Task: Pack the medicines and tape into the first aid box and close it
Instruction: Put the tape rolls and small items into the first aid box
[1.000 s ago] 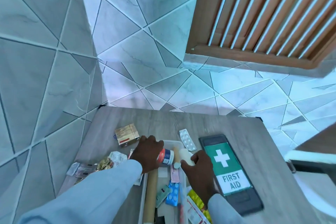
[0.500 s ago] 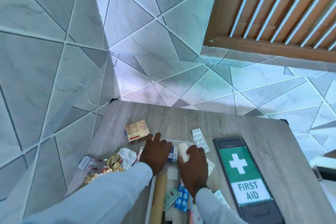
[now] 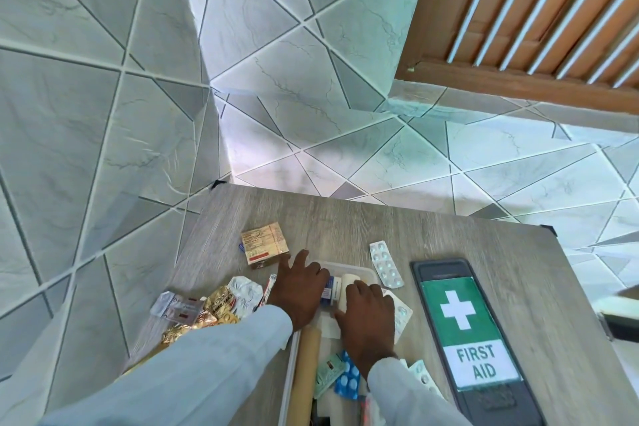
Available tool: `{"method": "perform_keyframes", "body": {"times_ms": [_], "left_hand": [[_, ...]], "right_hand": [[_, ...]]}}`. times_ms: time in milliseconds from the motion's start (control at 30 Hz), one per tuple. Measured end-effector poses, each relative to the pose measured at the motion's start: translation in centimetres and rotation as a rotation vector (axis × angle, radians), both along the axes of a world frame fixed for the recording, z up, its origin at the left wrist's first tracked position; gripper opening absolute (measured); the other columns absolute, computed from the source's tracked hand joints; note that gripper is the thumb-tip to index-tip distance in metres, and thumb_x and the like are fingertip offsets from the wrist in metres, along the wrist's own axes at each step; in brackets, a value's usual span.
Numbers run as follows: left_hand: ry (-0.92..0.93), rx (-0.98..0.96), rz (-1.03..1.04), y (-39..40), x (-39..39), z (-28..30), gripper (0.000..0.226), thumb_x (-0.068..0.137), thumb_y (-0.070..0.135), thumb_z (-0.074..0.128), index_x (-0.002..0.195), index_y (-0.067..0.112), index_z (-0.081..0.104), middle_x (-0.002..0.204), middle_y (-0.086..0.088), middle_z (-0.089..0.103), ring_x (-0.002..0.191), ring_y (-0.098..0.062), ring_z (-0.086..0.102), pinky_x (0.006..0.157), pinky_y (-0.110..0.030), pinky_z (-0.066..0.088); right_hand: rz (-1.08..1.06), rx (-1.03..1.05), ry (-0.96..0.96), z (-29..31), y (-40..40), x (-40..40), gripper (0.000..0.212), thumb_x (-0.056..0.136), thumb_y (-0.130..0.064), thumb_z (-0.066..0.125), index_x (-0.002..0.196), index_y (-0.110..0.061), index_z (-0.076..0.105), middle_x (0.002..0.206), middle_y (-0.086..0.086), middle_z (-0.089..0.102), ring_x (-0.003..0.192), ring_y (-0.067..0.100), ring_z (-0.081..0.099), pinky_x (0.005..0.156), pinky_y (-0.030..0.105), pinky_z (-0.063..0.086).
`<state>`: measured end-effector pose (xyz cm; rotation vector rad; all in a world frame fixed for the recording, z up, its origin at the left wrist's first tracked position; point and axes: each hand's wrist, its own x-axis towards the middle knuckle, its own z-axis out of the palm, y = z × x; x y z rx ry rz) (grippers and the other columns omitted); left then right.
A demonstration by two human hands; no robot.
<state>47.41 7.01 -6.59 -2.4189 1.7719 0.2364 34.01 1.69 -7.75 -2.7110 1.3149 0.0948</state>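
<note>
The clear first aid box [image 3: 361, 269] lies open on the wooden table, its far end between my hands. My left hand [image 3: 300, 290] covers a small blue-and-white labelled bottle [image 3: 330, 288] at that far end. My right hand [image 3: 366, 320] lies over a white tape roll [image 3: 345, 282] beside the bottle. Inside the box are a brown paper roll [image 3: 308, 370], a green packet [image 3: 328, 371] and a blue blister pack [image 3: 347, 381]. The dark lid [image 3: 466, 332] with its green FIRST AID label lies flat to the right.
A silver blister pack [image 3: 385, 263] lies between box and lid, another [image 3: 403, 313] under my right hand's edge. A tan medicine carton [image 3: 264, 243] sits beyond my left hand. A heap of foil strips [image 3: 211, 306] lies left. Tiled walls stand close behind the table.
My left hand has carried the bottle into the box's far end and closed over it. My right hand has moved forward over the white roll, pressing it beside the bottle.
</note>
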Motion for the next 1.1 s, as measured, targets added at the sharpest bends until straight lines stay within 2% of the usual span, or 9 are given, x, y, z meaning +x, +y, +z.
{"method": "perform_keyframes", "body": {"times_ms": [233, 333, 433, 533, 667, 800, 967, 1033, 1100], "left_hand": [[0.025, -0.025, -0.005, 0.1, 0.3, -0.5, 0.047, 0.096, 0.025, 0.051, 0.141, 0.021, 0.041, 0.147, -0.006, 0.045, 0.148, -0.034, 0.012, 0.116, -0.059, 0.008], [-0.005, -0.023, -0.033, 0.2, 0.3, -0.7, 0.047, 0.096, 0.026, 0.052, 0.141, 0.018, 0.042, 0.146, -0.008, 0.046, 0.148, -0.034, 0.012, 0.116, -0.06, 0.007], [-0.019, -0.023, -0.037, 0.2, 0.2, -0.8, 0.048, 0.095, 0.023, 0.054, 0.141, 0.017, 0.043, 0.147, -0.009, 0.045, 0.147, -0.036, 0.012, 0.116, -0.06, 0.007], [-0.014, -0.038, -0.019, 0.5, 0.1, -0.7, 0.051, 0.095, 0.025, 0.055, 0.143, 0.018, 0.04, 0.15, -0.008, 0.041, 0.147, -0.036, 0.012, 0.116, -0.059, 0.008], [-0.002, -0.104, -0.02, 1.7, 0.3, -0.5, 0.053, 0.095, 0.026, 0.053, 0.145, 0.021, 0.037, 0.152, -0.004, 0.038, 0.146, -0.033, 0.016, 0.115, -0.054, 0.011], [0.073, -0.21, 0.03, 3.7, 1.6, 0.3, 0.044, 0.096, 0.03, 0.047, 0.139, 0.025, 0.045, 0.147, 0.001, 0.044, 0.142, -0.027, 0.026, 0.113, -0.049, 0.02], [0.171, -0.353, 0.111, 7.3, 3.2, 0.8, 0.029, 0.081, 0.027, 0.06, 0.108, 0.023, 0.07, 0.114, -0.004, 0.068, 0.11, -0.032, 0.06, 0.09, -0.052, 0.044], [0.186, -0.351, 0.156, 8.6, 3.2, 0.9, 0.029, 0.085, 0.029, 0.056, 0.111, 0.024, 0.068, 0.117, -0.003, 0.065, 0.113, -0.03, 0.057, 0.095, -0.049, 0.04], [0.208, -0.337, 0.208, 9.8, 3.0, 0.7, 0.032, 0.092, 0.03, 0.05, 0.122, 0.026, 0.061, 0.128, 0.001, 0.058, 0.123, -0.025, 0.047, 0.103, -0.043, 0.032]], "right_hand": [[0.112, -0.049, 0.159, 0.1, -0.1, -0.2, 0.024, 0.058, -0.022, 0.082, 0.076, -0.015, 0.068, 0.081, 0.009, 0.071, 0.072, 0.032, 0.062, 0.063, 0.044, 0.049], [0.17, -0.078, 0.204, 0.4, 0.1, -0.3, 0.027, 0.073, -0.011, 0.065, 0.099, -0.009, 0.068, 0.107, 0.016, 0.07, 0.092, 0.036, 0.061, 0.078, 0.048, 0.046], [0.226, -0.104, 0.264, 0.9, 0.4, -0.3, 0.042, 0.09, -0.01, 0.044, 0.131, -0.004, 0.05, 0.138, 0.02, 0.05, 0.119, 0.038, 0.047, 0.097, 0.05, 0.035], [0.249, -0.094, 0.337, 2.0, 1.0, -0.2, 0.045, 0.093, -0.012, 0.04, 0.137, -0.003, 0.045, 0.146, 0.021, 0.04, 0.127, 0.039, 0.038, 0.104, 0.051, 0.028], [0.246, -0.026, 0.38, 2.9, 1.0, 0.0, 0.046, 0.093, -0.015, 0.04, 0.138, -0.006, 0.043, 0.149, 0.018, 0.038, 0.131, 0.037, 0.036, 0.106, 0.05, 0.026], [0.227, 0.024, 0.402, 2.4, 0.4, 0.0, 0.052, 0.091, -0.017, 0.046, 0.142, -0.005, 0.038, 0.15, 0.016, 0.037, 0.131, 0.035, 0.037, 0.107, 0.05, 0.028], [0.187, 0.019, 0.178, 2.3, 1.5, -1.2, 0.057, 0.089, -0.022, 0.051, 0.142, -0.012, 0.035, 0.146, 0.009, 0.043, 0.13, 0.031, 0.039, 0.107, 0.047, 0.033], [0.247, 0.063, 0.092, 2.5, 3.9, -1.6, 0.057, 0.086, -0.034, 0.055, 0.139, -0.019, 0.039, 0.138, 0.007, 0.05, 0.123, 0.03, 0.044, 0.101, 0.044, 0.039], [0.343, 0.244, 0.11, 2.4, 6.7, -2.2, 0.072, 0.08, -0.04, 0.06, 0.144, -0.024, 0.031, 0.131, 0.008, 0.053, 0.12, 0.031, 0.047, 0.097, 0.042, 0.041]]}}
